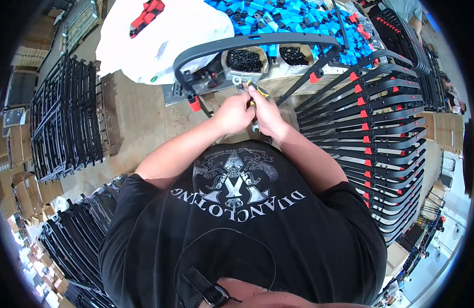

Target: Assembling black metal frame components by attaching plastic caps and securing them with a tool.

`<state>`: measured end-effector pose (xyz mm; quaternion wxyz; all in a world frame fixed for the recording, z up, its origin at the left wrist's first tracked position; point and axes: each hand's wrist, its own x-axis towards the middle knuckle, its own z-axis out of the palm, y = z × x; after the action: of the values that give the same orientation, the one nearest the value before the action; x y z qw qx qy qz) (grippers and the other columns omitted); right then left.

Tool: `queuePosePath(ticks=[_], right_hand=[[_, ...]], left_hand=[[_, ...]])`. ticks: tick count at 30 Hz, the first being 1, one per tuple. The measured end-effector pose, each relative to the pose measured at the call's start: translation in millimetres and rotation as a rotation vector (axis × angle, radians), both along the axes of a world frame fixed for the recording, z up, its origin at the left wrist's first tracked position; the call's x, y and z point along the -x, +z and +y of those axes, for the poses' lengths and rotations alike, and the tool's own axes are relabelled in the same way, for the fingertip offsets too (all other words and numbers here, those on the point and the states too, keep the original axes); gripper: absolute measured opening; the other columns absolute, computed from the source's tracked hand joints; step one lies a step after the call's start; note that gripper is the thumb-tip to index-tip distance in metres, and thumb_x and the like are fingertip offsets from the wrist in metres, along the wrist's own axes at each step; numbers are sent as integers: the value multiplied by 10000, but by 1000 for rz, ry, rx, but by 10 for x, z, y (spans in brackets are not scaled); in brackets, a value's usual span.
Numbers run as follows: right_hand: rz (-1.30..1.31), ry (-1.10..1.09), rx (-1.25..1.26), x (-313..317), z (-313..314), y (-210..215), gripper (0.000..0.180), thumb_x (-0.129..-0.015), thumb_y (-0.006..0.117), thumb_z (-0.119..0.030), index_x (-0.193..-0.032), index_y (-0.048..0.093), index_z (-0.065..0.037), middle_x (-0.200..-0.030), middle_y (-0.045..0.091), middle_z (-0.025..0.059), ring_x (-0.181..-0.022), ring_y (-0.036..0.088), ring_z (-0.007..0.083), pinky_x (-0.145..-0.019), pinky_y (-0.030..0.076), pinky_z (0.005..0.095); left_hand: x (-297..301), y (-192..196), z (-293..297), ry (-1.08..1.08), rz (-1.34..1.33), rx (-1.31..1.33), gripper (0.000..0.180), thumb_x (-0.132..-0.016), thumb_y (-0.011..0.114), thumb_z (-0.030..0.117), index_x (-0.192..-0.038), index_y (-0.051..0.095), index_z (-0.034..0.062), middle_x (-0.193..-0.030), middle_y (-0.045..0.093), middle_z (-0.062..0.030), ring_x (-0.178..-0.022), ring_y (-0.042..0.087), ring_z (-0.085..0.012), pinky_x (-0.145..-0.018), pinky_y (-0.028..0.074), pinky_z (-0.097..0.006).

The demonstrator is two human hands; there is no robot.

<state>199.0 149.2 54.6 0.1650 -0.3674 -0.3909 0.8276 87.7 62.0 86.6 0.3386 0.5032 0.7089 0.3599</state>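
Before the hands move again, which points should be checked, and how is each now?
1. Left hand and right hand meet at one spot: ok.
2. Yellow-handled tool in the right hand's grip: ok.
3. Small metal part at the tool's tip: seating cannot tell.
4. Curved black frame lies before the hands: ok.
5. Bags of black parts open, close by: ok.

at frame centre both hands meet: the left hand (233, 114) and right hand (268, 114) grip a yellow-handled tool (258, 91) below a curved black frame (257, 41); stacked black frames with red clips (381, 128) fill the right.
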Motion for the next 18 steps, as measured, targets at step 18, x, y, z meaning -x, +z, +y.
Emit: queuePosePath(ticks=[18], right_hand=[[-462, -66, -795, -2121, 2485, -370, 426, -919, 698, -293, -1195, 568, 5, -855, 684, 161, -780, 668, 275, -763, 519, 392]], left_hand=[[-1396, -553, 2142, 374, -390, 158, 441, -1027, 535, 126, -1407, 423, -68, -1018, 688, -136, -700, 643, -161, -575, 531, -320]])
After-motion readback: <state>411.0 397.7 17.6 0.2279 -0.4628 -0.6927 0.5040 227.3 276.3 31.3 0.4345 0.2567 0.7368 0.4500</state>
